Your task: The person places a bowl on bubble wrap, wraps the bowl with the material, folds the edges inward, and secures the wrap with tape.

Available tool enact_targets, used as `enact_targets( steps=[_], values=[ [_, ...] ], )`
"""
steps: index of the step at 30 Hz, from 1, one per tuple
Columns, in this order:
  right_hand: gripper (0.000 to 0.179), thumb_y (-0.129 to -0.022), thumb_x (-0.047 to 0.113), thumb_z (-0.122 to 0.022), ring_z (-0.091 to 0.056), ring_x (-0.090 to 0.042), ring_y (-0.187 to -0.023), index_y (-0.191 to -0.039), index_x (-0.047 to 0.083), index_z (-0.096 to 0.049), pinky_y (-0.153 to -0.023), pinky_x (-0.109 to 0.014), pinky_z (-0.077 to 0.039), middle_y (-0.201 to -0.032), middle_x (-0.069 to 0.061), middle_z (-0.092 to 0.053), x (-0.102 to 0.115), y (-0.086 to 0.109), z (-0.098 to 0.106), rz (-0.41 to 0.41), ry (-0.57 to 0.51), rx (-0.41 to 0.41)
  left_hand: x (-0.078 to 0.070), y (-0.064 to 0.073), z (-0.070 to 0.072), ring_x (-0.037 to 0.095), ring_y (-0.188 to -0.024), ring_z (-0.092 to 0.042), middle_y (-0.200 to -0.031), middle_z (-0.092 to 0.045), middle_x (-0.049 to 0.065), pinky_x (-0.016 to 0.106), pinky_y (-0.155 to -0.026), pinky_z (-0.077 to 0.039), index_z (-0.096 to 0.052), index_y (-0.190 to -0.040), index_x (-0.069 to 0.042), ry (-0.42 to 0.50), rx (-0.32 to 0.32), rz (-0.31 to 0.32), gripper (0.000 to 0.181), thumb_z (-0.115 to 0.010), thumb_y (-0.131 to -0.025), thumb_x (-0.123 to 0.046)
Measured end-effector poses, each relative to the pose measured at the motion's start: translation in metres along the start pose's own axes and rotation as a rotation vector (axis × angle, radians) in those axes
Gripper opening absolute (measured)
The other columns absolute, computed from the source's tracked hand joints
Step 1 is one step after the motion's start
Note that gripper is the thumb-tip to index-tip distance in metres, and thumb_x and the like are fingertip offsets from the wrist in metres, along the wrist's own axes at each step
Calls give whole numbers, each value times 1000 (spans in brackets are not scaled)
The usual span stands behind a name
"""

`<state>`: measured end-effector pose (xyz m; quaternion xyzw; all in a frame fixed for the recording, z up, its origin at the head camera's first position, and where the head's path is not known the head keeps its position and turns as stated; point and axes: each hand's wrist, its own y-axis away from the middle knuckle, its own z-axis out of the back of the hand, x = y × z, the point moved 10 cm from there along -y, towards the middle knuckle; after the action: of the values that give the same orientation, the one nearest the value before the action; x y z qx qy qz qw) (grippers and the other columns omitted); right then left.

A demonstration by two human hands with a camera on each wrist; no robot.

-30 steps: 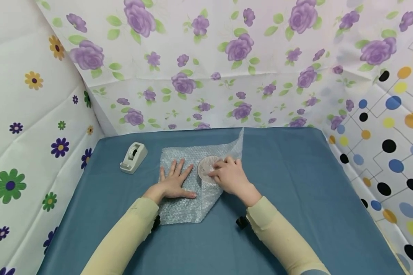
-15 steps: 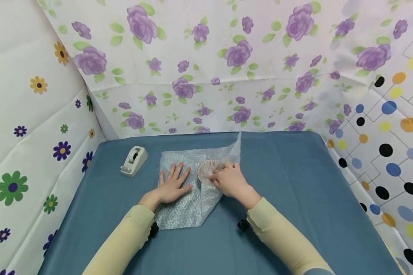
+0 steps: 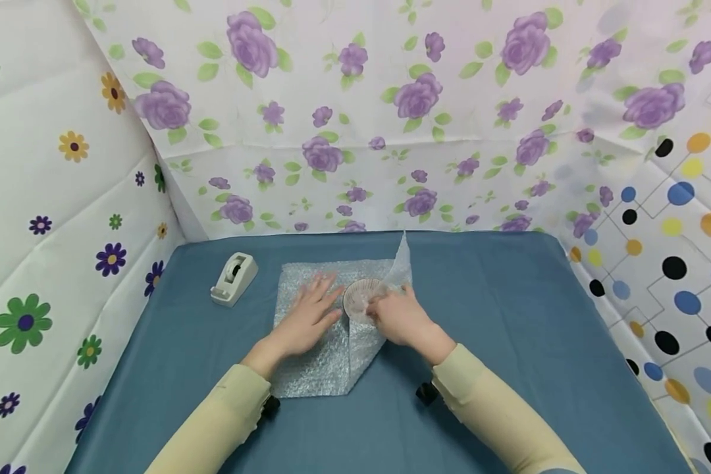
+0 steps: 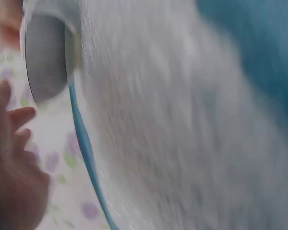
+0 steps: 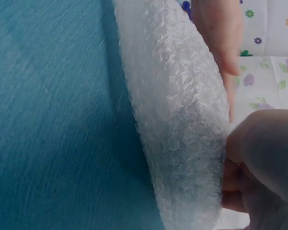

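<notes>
Nearest are the pale sleeves (image 3: 213, 421), angling in over the blue tablecloth (image 3: 509, 316). Past them lies the bubble wrap (image 3: 326, 362), clear-whitish and closely blistered, glossy in the right wrist view. Its near edge runs fairly straight; the near right side slants inward, and a lengthwise line — fold or edge, cannot tell which — runs from there up to the bowl. The right hand (image 3: 404, 319) is at the right part of the sheet, fingers curled and pinching the wrap at the bowl's right side. The left hand (image 3: 305, 319) has its fingers extended and somewhat parted; the left wrist view shows it raised above the sheet, just beside the bowl.

The bowl (image 3: 357, 299) sits on the wrap right of the sheet's middle, between the two hands. It is round and whitish, with fine dark lines radiating inside and a thin dark rim; its side reads grey in the left wrist view. A wrap flap covers its right portion. Beyond, the sheet's far edge lies nearly level, and its far right corner stands up in a point.

Room: a wide stretch of cloth extends on the right; on the left, a narrower strip separates the sheet from a white tape dispenser (image 3: 234, 280). Farthest — the floral backdrop (image 3: 332, 85), meeting the table's back edge.
</notes>
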<state>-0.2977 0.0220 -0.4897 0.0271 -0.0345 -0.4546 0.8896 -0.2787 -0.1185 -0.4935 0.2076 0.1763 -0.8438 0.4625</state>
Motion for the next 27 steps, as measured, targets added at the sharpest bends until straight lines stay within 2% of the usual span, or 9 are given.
enact_targets(
  steps=[4,6,8,11,14,17,20,24,27],
  values=[
    [23,-107,10,-63,-73,-23,-84,-100,18,-84,-110,-61,-47,-88,-1,-76,-1,2,5,21,-83,-30,-41,-4,2,37,-160,-26,-169,-40,16,57,-130,-17,-56,-155,-1,-20,-61,-181,49,-49,-116,-31],
    [26,-107,7,-62,-71,-22,-79,-95,16,-83,-111,-60,-47,-82,-1,-73,-2,3,6,35,-137,-27,-54,-4,0,35,-156,-36,-161,-51,17,52,-129,-22,-61,-150,0,-24,-54,-235,46,-50,-116,-28],
    [28,-106,4,-61,-69,-21,-75,-89,15,-81,-111,-60,-46,-78,0,-70,-2,4,7,60,-180,-32,-62,-5,-3,34,-153,-43,-153,-59,16,47,-129,-24,-66,-145,-1,-27,-39,-251,42,-51,-116,-27],
    [30,-105,1,-60,-67,-20,-71,-86,15,-79,-108,-60,-49,-75,0,-66,-1,6,8,111,-202,-45,-65,-7,-6,32,-147,-51,-142,-68,13,42,-129,-24,-73,-136,-4,-44,-17,-239,37,-52,-116,-26],
    [31,-104,-4,-56,-70,-22,-75,-91,13,-79,-108,-62,-48,-82,-2,-69,-2,8,9,153,-217,-57,-65,-13,-9,30,-139,-59,-133,-73,11,45,-129,-26,-79,-126,-6,-76,-7,-228,33,-53,-115,-24],
    [35,-104,-7,-53,-75,-28,-98,-107,9,-83,-116,-64,-40,-108,-7,-78,-6,12,7,165,-253,-46,-64,-19,-12,27,-128,-66,-126,-75,9,50,-126,-31,-81,-118,-7,-129,-2,-221,31,-55,-114,-24],
    [38,-106,-7,-51,-70,-30,-122,-122,9,-82,-122,-64,-33,-132,-11,-74,-9,17,5,170,-271,-27,-60,-23,-15,26,-123,-68,-126,-75,8,55,-124,-34,-82,-114,-9,-176,13,-193,29,-59,-113,-26],
    [37,-108,-3,-53,-61,-29,-137,-126,12,-81,-122,-64,-33,-139,-10,-71,-9,22,4,217,-195,-49,-56,-26,-18,28,-129,-64,-133,-72,8,59,-122,-35,-82,-116,-13,-237,40,-124,29,-61,-112,-32],
    [33,-107,0,-58,-55,-31,-144,-127,13,-81,-120,-66,-34,-139,-8,-71,-9,27,6,245,-125,-87,-55,-29,-21,28,-131,-63,-130,-74,6,57,-116,-42,-81,-117,-14,-288,41,-82,31,-58,-113,-35]
  ],
)
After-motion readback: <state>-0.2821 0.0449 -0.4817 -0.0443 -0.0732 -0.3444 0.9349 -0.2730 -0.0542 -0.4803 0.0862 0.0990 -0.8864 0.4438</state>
